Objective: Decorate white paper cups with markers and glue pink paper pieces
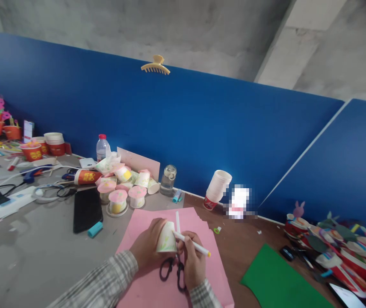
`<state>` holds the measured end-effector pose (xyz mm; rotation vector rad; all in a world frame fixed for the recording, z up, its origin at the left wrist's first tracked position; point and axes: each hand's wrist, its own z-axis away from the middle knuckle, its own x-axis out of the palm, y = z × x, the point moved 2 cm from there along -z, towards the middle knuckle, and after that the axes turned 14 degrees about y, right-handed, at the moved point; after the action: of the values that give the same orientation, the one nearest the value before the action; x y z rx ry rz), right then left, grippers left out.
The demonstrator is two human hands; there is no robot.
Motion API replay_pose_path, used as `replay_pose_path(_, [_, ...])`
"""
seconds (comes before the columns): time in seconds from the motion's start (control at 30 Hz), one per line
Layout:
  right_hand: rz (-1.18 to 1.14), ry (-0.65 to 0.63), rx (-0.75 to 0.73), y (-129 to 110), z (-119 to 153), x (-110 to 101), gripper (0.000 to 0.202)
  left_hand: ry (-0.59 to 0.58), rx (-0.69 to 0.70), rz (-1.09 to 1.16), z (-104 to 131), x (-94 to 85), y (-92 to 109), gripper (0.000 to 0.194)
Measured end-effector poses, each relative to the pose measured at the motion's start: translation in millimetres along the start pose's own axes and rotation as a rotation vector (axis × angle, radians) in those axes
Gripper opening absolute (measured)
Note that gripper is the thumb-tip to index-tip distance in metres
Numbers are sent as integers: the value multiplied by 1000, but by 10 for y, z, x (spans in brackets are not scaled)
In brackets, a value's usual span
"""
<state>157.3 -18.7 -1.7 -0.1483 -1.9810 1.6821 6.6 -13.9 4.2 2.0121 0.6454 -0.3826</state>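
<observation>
Pink paper (149, 284) lies spread under my hands, and above it my left hand (148, 238) holds a small white paper cup (166, 239) patterned in green, fingers curled round its left side, the wider end down. It sits between my two hands, just left of my right hand (194, 259), which grips a white marker (196, 247) with a yellow end; the tip is at the cup's side, though whether it touches I cannot tell. Black-handled scissors (180, 266) lie just below the cup, near my right wrist. Beyond the sheet, to the left, stand pink-topped paper cups (118, 205); a clear jar (167, 185) is beside them, and a stack of white cups (217, 186) stands farther right.
</observation>
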Motion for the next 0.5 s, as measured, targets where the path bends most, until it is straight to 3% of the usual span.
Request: replay_pose_path(0.5, [-45,28,64,137,-55,-48,25,0,-12,-5,1,4,-12,74])
